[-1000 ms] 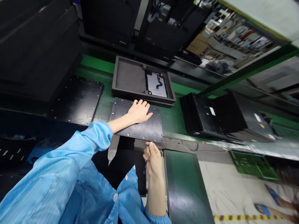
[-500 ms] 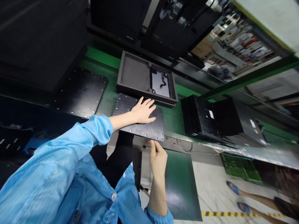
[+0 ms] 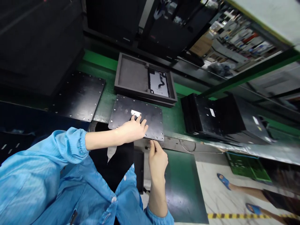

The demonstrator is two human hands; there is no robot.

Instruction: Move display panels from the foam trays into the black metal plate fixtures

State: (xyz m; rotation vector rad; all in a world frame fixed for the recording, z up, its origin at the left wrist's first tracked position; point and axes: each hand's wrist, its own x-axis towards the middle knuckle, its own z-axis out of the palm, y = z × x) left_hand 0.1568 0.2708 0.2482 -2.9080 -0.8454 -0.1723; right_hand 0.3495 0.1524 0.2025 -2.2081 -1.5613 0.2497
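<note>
A black plate [image 3: 152,117] with small holes along its edges lies on the green bench, its front edge near the bench's lip. My left hand [image 3: 132,129] rests flat on its front half, fingers spread and nothing gripped. A shiny bright patch [image 3: 136,113] shows on the plate just beyond those fingertips. At the plate's front edge, near the right corner, my right hand [image 3: 158,159] pinches thumb and forefinger on the rim. Behind the plate sits a grey foam tray [image 3: 132,73] holding a flat panel [image 3: 158,83] with a dark squiggly strip on it.
Another black plate [image 3: 81,97] lies to the left. Several black plates [image 3: 203,115] stand stacked at the right. A green board [image 3: 185,184] is below the bench edge. A person's legs in blue sandals [image 3: 223,181] show at lower right.
My left hand has slid back toward me and a little left across the plate, uncovering the shiny patch. My right hand keeps its pinch at the front edge. The person at right has shifted their feet.
</note>
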